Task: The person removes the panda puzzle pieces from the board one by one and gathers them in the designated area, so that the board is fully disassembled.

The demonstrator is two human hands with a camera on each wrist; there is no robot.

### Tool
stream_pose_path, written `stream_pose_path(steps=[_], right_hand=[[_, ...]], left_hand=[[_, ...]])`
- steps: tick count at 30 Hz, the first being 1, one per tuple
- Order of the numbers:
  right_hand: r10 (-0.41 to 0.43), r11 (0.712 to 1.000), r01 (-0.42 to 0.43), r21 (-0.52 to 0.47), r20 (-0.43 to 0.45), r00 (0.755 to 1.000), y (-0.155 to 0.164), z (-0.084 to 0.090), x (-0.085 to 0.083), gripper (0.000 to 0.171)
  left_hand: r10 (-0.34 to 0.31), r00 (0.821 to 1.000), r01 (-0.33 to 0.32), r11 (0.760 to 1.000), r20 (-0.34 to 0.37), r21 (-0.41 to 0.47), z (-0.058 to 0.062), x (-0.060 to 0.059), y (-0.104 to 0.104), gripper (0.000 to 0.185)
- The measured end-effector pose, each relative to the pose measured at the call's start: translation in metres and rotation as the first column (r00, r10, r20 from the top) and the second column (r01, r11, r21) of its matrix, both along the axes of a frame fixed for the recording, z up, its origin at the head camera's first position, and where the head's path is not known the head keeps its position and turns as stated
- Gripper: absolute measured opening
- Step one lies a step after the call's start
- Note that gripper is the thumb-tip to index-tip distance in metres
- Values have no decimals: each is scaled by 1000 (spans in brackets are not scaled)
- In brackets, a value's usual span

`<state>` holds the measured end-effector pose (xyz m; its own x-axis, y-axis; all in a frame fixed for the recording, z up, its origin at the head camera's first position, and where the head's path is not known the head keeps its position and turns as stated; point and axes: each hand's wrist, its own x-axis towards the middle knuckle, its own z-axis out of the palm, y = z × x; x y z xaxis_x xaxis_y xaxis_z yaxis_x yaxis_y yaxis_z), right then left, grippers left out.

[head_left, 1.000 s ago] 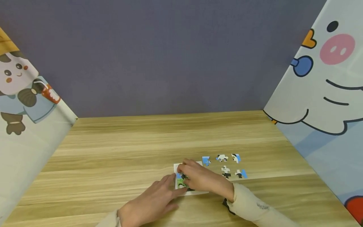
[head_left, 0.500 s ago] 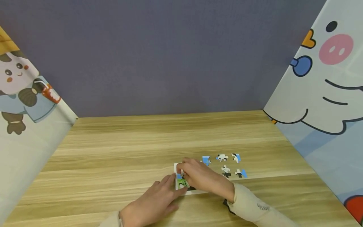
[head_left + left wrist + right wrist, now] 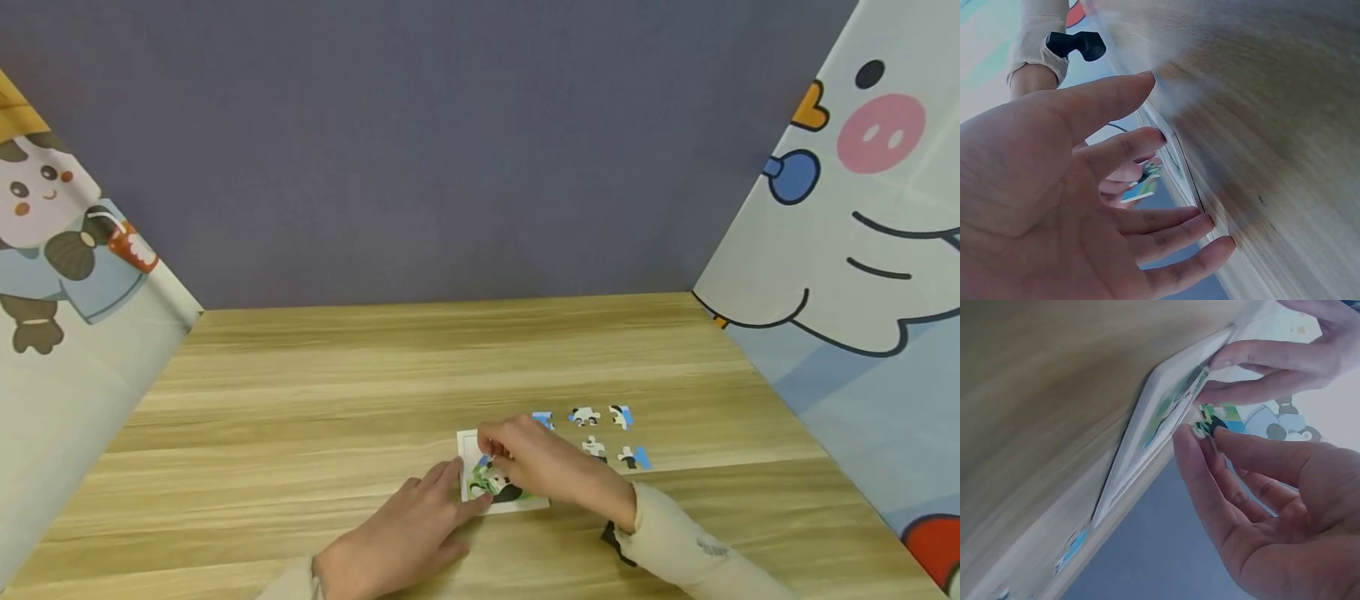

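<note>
A small panda jigsaw lies in a white-rimmed puzzle tray [image 3: 538,504], partly covered by the hands. My right hand [image 3: 543,462] is over the tray. Between thumb and fingertips it pinches a jigsaw piece [image 3: 1209,424] with green, blue and black print, tilted and raised off the tray in the right wrist view. My left hand [image 3: 397,529] lies flat to the left, fingers stretched out, fingertips right at the tray's left and near edges. Bare white tray shows at its upper left, while panda and green print fill the near part.
Right of the tray lie several loose pieces: a blue one [image 3: 543,419], a panda face [image 3: 584,416], a black-white-blue one [image 3: 622,417], and two body pieces [image 3: 593,447] [image 3: 634,457]. A dark object [image 3: 618,544] shows beneath the right forearm. A grey panel [image 3: 450,167] stands behind the table.
My right hand has shifted slightly right, bringing the pinched piece away from the tray's left side. More of the panda print and bare tray now shows. My left hand has stayed nearly still.
</note>
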<state>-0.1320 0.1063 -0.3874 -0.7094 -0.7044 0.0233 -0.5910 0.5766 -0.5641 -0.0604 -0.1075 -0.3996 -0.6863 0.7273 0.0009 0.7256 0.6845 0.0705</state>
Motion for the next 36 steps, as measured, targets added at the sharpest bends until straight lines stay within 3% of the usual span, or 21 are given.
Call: stream_pose_path(steps=[9,18,24,28,36], right_hand=[[-89,995,90,-43,13,996,40,16,-4,15],[-164,986,164,-25,14,986,78,21,-10,17],[-128,992,129,-15,42,991,86,13,-15,17],[-97,995,98,-13,56,994,87,1,-17,19],[-86,995,87,50,-27,996,83,-10,-18,14]], left_hand=[[12,1000,-12,1000,3,-7,0,-1,0,53],[13,1000,-13,1000,21,-13,0,-1,0,51],[7,1000,-7,1000,-7,11,-3,1,1,50],[9,1000,-10,1000,25,9,-4,0,2,51],[15,1000,-16,1000,21,8,-3,-1,3,51]])
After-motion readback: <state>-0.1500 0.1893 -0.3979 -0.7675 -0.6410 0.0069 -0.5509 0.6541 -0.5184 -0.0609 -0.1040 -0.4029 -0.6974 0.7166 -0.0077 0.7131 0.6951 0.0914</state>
